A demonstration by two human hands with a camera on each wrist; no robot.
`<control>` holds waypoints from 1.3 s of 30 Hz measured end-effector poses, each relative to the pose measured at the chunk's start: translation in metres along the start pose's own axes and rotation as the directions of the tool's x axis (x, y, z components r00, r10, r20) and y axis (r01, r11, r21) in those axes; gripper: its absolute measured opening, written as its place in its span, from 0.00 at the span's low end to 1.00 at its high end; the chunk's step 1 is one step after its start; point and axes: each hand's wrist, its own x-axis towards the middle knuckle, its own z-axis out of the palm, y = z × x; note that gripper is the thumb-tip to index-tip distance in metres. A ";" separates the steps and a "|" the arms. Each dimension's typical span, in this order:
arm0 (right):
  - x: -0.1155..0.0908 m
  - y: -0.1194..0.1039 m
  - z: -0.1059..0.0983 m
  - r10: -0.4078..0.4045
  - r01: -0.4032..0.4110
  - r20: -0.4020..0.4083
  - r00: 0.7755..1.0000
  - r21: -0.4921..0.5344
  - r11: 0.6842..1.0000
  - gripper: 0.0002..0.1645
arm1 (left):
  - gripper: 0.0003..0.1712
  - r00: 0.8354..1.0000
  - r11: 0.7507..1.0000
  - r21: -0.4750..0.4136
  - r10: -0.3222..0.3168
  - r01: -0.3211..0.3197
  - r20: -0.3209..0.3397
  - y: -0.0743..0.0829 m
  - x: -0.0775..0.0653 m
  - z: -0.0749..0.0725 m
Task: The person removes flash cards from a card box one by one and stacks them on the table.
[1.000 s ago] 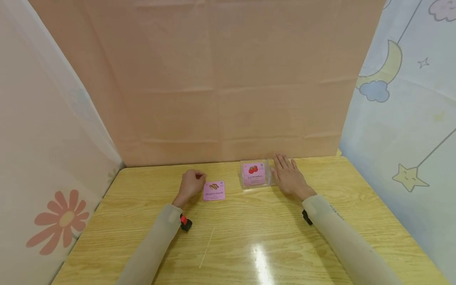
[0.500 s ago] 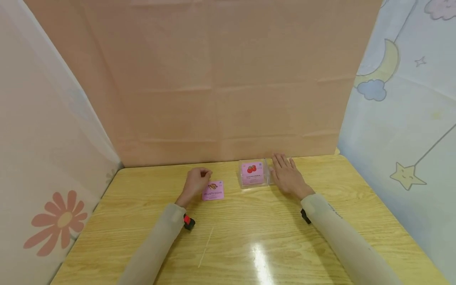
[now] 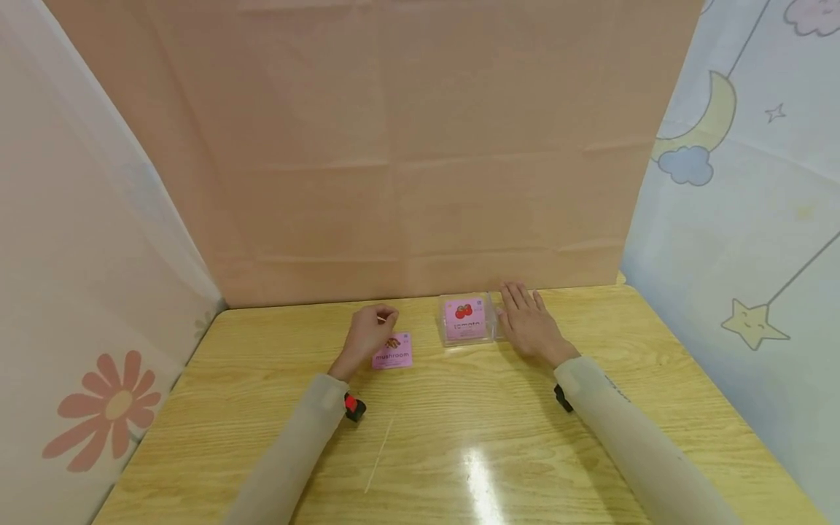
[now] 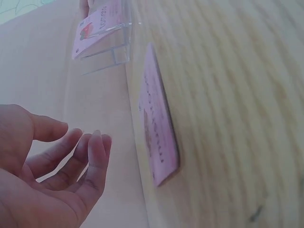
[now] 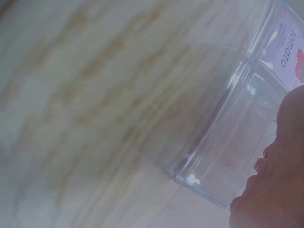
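My left hand (image 3: 366,335) hovers over the upper left corner of a pink mushroom card (image 3: 394,357). In the left wrist view, its fingers and thumb curve loosely toward each other with nothing between them, apart from the card (image 4: 159,128) on the table. To the right, a clear plastic box (image 3: 485,341) holds a pink tomato card (image 3: 467,328). My right hand (image 3: 533,328) lies with extended fingers along the box's right side. In the right wrist view, a clear empty section (image 5: 223,142) of plastic sits between the tomato card and that hand's fingers.
The wooden table (image 3: 446,430) carries a thin pale line at front centre. A tan paper backdrop (image 3: 407,160) rises along the far edge. Patterned cloths (image 3: 695,233) hang at both sides.
My left hand has moved right, from beside the mushroom card to above its corner, its fingers loosening slightly. The right hand and the box stay in place.
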 end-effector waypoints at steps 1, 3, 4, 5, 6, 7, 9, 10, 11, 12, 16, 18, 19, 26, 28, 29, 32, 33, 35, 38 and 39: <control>0.000 0.000 0.000 0.000 0.000 -0.001 1.000 -0.002 1.000 0.39 | 0.16 1.000 1.000 0.006 0.002 -0.002 0.001 0.002 0.000 0.000; -0.001 -0.001 -0.001 -0.002 0.002 -0.005 1.000 -0.004 1.000 0.39 | 0.16 1.000 1.000 0.017 0.014 -0.014 -0.001 0.004 0.000 0.001; -0.001 -0.001 -0.001 -0.004 0.004 -0.008 1.000 -0.006 1.000 0.39 | 0.16 1.000 1.000 0.021 0.022 -0.022 -0.003 0.005 0.000 0.001; -0.001 -0.001 -0.001 -0.002 0.002 -0.009 1.000 -0.008 1.000 0.39 | 0.15 1.000 0.999 0.023 0.027 -0.027 -0.003 0.006 0.001 0.002; -0.001 -0.001 -0.001 -0.001 0.001 -0.010 1.000 -0.010 1.000 0.39 | 0.15 0.999 0.999 0.026 0.033 -0.033 -0.002 0.007 0.001 0.002; -0.001 -0.002 -0.001 -0.001 0.000 -0.010 1.000 -0.009 1.000 0.39 | 0.15 0.999 0.999 0.031 0.043 -0.043 -0.001 0.008 0.001 0.003; -0.001 -0.001 -0.001 -0.001 0.001 -0.009 1.000 -0.008 1.000 0.39 | 0.14 0.998 0.997 0.036 0.062 -0.062 0.000 0.010 0.002 0.004; -0.002 -0.001 -0.001 0.002 -0.002 -0.006 1.000 -0.005 1.000 0.39 | 0.14 0.998 0.997 0.038 0.070 -0.070 0.001 0.011 0.003 0.005; -0.002 -0.001 0.000 0.005 -0.005 -0.004 1.000 -0.004 1.000 0.39 | 0.15 0.997 0.996 0.040 0.080 -0.080 0.001 0.012 0.003 0.005; -0.002 -0.001 -0.001 0.005 -0.005 -0.003 1.000 -0.001 1.000 0.39 | 0.15 0.996 0.995 0.040 0.091 -0.091 -0.001 0.014 0.004 0.006; -0.001 -0.001 0.000 0.007 -0.007 -0.006 1.000 0.004 1.000 0.39 | 0.15 0.994 0.994 0.013 0.108 -0.108 -0.006 0.019 0.005 0.007; 0.000 -0.001 0.000 0.005 -0.005 -0.010 1.000 0.006 1.000 0.39 | 0.16 0.994 0.994 -0.006 0.106 -0.106 0.004 0.022 0.005 0.008; 0.000 -0.001 0.001 0.004 -0.004 -0.010 1.000 0.005 1.000 0.39 | 0.16 0.995 0.995 -0.013 0.104 -0.103 0.014 0.023 0.005 0.009; -0.001 -0.003 0.000 0.007 -0.007 -0.015 1.000 0.010 1.000 0.39 | 0.19 0.986 0.988 0.009 0.153 -0.154 0.072 0.031 0.006 0.015; -0.001 -0.004 0.000 0.006 -0.006 -0.022 1.000 0.008 1.000 0.39 | 0.20 0.983 0.985 0.024 0.168 -0.171 0.079 0.033 0.006 0.016; -0.002 -0.004 0.000 0.007 -0.006 -0.025 1.000 0.007 1.000 0.39 | 0.20 0.981 0.984 0.034 0.173 -0.176 0.083 0.034 0.006 0.017; -0.002 -0.004 -0.001 0.006 -0.006 -0.030 1.000 0.005 1.000 0.39 | 0.21 0.977 0.979 0.062 0.189 -0.195 0.095 0.038 0.008 0.019; -0.002 -0.004 -0.001 0.007 -0.007 -0.030 1.000 0.004 1.000 0.38 | 0.21 0.975 0.976 0.072 0.197 -0.205 0.101 0.039 0.008 0.019; -0.002 -0.004 -0.001 0.008 -0.008 -0.029 1.000 0.003 1.000 0.38 | 0.21 0.970 0.970 0.093 0.213 -0.224 0.115 0.040 0.009 0.020; -0.002 -0.004 0.000 0.006 -0.006 -0.028 1.000 0.001 1.000 0.38 | 0.22 0.962 0.961 0.112 0.236 -0.251 0.134 0.042 0.011 0.021; -0.002 -0.004 0.000 0.005 -0.005 -0.028 1.000 -0.002 1.000 0.38 | 0.22 0.960 0.958 0.122 0.243 -0.261 0.140 0.042 0.011 0.021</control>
